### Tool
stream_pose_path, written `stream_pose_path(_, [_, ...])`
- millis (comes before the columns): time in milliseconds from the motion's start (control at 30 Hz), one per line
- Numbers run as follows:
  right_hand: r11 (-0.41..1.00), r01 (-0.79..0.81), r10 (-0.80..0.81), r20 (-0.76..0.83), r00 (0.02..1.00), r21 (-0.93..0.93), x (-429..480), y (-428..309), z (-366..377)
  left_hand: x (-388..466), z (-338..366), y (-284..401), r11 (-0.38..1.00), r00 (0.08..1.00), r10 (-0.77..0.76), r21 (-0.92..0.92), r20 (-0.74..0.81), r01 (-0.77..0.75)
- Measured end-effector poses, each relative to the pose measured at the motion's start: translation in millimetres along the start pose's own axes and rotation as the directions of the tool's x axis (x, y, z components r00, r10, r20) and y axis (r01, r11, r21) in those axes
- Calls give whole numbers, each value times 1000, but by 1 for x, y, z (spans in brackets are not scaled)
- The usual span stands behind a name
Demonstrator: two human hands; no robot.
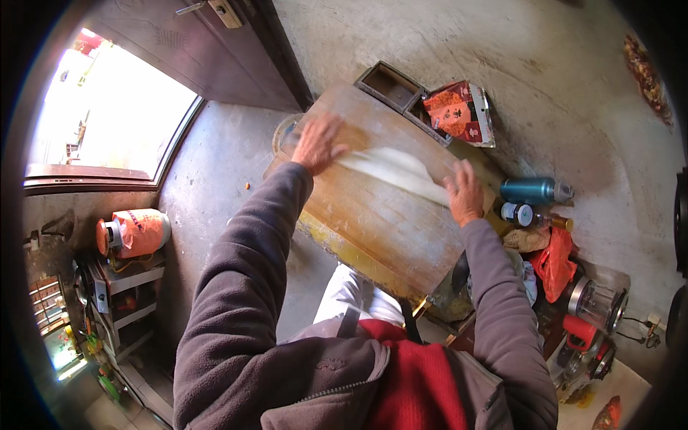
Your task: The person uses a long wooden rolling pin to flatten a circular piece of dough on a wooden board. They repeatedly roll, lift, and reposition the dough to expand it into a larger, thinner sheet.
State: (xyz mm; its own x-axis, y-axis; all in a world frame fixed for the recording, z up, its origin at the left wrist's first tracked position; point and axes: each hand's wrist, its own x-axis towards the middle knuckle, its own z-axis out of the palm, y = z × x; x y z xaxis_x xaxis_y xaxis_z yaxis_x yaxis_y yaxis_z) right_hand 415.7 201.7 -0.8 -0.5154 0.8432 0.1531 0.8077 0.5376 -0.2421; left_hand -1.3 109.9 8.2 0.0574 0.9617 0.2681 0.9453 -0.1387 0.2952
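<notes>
A long roll of pale dough [398,174], blurred in places, lies slantwise across a floured wooden board [371,226]. A flap of it spreads towards the far side. My left hand [320,144] is at its upper left end, fingers stretched out and blurred, thumb beside the dough. At the lower right end is my right hand [464,193], its fingers raised and apart. Neither hand's fingers are closed round anything that I can see. Whether a rolling pin is inside the dough cannot be told.
Beyond the board stand a wooden box [391,86] and a red food packet [457,113]. To the right are a teal bottle [527,190], a lidded jar [517,214], a red plastic bag [556,263] and a blender jug [596,305]. A gas cylinder [137,234] is at left, below an open doorway.
</notes>
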Motion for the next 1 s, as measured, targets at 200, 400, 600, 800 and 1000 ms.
stream_pose_path(200, [997, 62, -62, 1, 998, -45, -54, -22, 15, -51, 14, 18, 999, 1000, 18, 35, 19, -18])
stream_pose_path(400, [982, 113, -140, 177, 974, 152, -162, -58, -19, -166, -10, 46, 999, 980, 15, 26, 199, -21])
stream_pose_path(600, [995, 96, -97, -74, 993, -22, -15, -11, -2, -44, -9, -3, 994, 998, 30, 110, -57, -23])
stream_pose_path(800, [982, 173, -177, 64, 982, 72, 8, -15, 8, -5, 7, -12, 995, 991, 99, 5, 86, -100])
stream_pose_path(1000, [993, 94, -100, -87, 991, -77, 18, -7, 27, 62, 22, -31, 974, 978, 202, 99, 52, -206])
